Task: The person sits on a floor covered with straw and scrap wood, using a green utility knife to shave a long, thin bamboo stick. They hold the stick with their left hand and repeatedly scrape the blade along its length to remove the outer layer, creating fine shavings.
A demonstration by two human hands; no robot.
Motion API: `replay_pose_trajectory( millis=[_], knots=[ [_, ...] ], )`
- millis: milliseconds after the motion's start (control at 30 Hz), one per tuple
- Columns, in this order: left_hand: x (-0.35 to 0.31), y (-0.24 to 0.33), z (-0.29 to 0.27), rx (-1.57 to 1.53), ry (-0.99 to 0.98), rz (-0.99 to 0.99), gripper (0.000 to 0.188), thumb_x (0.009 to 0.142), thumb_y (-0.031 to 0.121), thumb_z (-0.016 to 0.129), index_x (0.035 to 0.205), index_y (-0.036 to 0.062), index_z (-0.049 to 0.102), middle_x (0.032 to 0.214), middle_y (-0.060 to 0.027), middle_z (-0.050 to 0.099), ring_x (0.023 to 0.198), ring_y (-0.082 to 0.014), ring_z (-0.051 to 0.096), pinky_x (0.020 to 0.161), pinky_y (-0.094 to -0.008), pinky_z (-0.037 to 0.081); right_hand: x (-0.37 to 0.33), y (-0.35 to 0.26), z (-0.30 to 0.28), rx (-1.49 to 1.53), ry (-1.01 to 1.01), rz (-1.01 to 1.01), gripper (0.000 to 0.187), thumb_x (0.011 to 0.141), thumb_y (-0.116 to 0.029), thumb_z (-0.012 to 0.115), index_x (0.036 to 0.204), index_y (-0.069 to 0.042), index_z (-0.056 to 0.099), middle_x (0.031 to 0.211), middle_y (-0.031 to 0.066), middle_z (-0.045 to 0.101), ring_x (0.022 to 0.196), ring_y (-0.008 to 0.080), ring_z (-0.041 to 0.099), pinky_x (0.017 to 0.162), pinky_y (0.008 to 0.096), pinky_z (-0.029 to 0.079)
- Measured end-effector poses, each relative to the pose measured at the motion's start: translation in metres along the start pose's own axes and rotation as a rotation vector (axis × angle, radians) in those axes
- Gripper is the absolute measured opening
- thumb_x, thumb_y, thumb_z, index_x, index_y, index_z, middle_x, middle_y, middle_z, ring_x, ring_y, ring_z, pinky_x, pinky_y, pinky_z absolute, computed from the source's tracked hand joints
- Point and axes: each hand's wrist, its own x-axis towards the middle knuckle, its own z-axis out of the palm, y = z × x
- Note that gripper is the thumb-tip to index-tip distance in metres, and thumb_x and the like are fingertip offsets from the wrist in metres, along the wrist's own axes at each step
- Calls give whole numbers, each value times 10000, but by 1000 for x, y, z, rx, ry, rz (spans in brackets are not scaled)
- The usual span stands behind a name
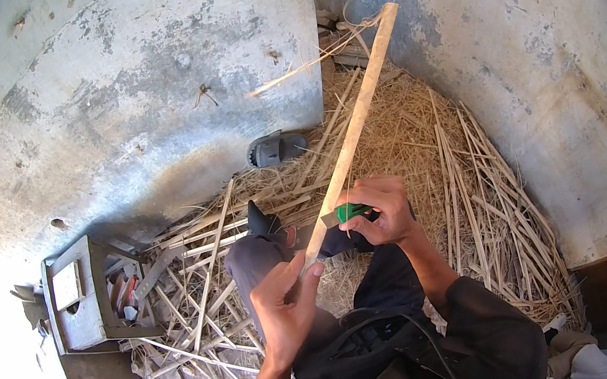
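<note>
A long, pale strip of split bamboo (359, 117) slants away from me, its far end up near the corner of the walls. My left hand (284, 309) is closed round its near end, over my lap. In my right hand (386, 212) is a knife with a green handle (352, 211). Its blade lies across the strip, touching it a little beyond my left hand. Thin curled slivers (343, 40) hang from the strip's far end.
Straw-like shavings (391, 144) and several loose strips (476, 226) cover the floor. A grey slipper (275, 149) is by the left wall (165, 68). To the left stands a worn wooden box (88, 335) with odds and ends inside. Another wall (524, 75) rises at the right.
</note>
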Motion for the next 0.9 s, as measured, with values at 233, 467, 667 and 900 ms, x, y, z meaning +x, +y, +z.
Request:
replay_pose_trajectory(
  millis=[233,467,667,900],
  knots=[
    [-2,-1,1,-41,-24,-38,280,962,47,822,1212,-68,768,702,-26,464,651,-90,419,579,-290,334,-2,4,3,-55,58,-42,347,858,-446,884,992,-129,832,663,-15,663,485,155,560,505,316,410],
    [-3,-3,2,-93,-32,-55,268,984,45,804,1217,-82,761,717,-3,471,675,-72,409,587,-276,328,-3,4,2,-119,75,-61,321,843,-410,897,989,-133,829,678,-14,687,496,161,578,510,327,411],
    [-2,-4,4,-134,-41,-53,248,990,39,796,1199,-89,761,726,10,476,681,-57,410,586,-271,322,-6,11,-4,-96,129,34,299,871,-358,884,1008,-98,828,721,17,721,540,174,618,521,320,444],
    [-27,-22,3,-199,-76,-173,213,993,23,778,1177,-83,768,737,24,506,690,-38,420,585,-267,322,5,45,-34,-103,243,207,414,965,-398,836,1053,6,818,781,56,726,594,103,573,522,272,417]
  ],
)
